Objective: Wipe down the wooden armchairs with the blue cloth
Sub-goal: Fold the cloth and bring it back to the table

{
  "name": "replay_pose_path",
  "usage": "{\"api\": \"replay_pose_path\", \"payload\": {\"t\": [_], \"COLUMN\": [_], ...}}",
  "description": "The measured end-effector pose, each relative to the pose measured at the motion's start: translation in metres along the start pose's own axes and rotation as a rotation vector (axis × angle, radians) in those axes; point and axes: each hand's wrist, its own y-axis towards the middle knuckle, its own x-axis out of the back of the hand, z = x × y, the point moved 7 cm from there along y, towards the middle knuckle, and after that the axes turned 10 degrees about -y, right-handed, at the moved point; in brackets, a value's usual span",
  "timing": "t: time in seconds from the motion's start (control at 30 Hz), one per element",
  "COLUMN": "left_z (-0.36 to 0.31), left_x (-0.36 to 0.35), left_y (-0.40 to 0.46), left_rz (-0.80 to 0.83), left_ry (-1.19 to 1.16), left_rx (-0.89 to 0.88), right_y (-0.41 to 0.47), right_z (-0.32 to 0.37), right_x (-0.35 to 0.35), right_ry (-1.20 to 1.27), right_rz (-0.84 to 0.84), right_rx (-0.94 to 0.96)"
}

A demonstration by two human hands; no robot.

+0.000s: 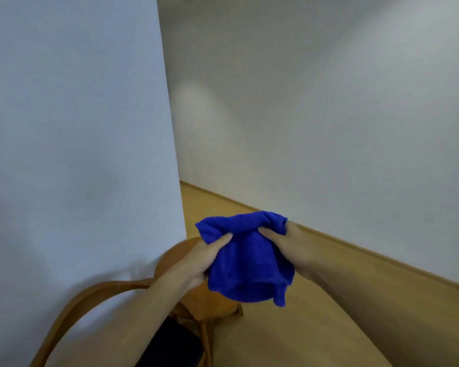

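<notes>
No text, label, brand, number or sign can be read anywhere in this view.
</notes>
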Motion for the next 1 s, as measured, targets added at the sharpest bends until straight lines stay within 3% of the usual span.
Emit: {"api": "replay_pose_path", "payload": {"t": [0.1, 0.23, 0.37, 0.43, 0.53, 0.63, 0.8, 1.0], "left_z": [0.001, -0.011, -0.01, -0.008, -0.012, -0.006, 0.0, 0.026], "left_x": [0.032, 0.051, 0.071, 0.084, 0.093, 0.098, 0.122, 0.142], "left_y": [0.047, 0.111, 0.168, 0.188, 0.211, 0.236, 0.271, 0.321], "left_rz": [-0.097, -0.012, -0.05, -0.134, -0.288, -0.389, -0.518, -0.68], "left_ry": [0.063, 0.131, 0.12, 0.289, 0.797, 1.01, 0.923, 0.836], "left_rx": [-0.077, -0.128, -0.178, -0.24, -0.437, -0.465, -0.455, -0.244], "right_y": [0.05, 0.111, 0.161, 0.185, 0.229, 0.274, 0.343, 0.413], "right_z": [-0.025, -0.045, -0.063, -0.075, -0.083, -0.099, -0.141, -0.176], "right_x": [0.002, 0.012, 0.014, 0.019, 0.01, -0.013, -0.025, -0.031], "right_ry": [-0.032, -0.044, 0.005, -0.293, -0.86, -0.942, -0.884, -0.866], "right_rz": [0.031, 0.048, 0.013, -0.057, -0.13, -0.105, -0.065, 0.12], "right_rx": [-0.096, -0.182, -0.185, -0.15, 0.05, 0.155, 0.175, 0.261]}}
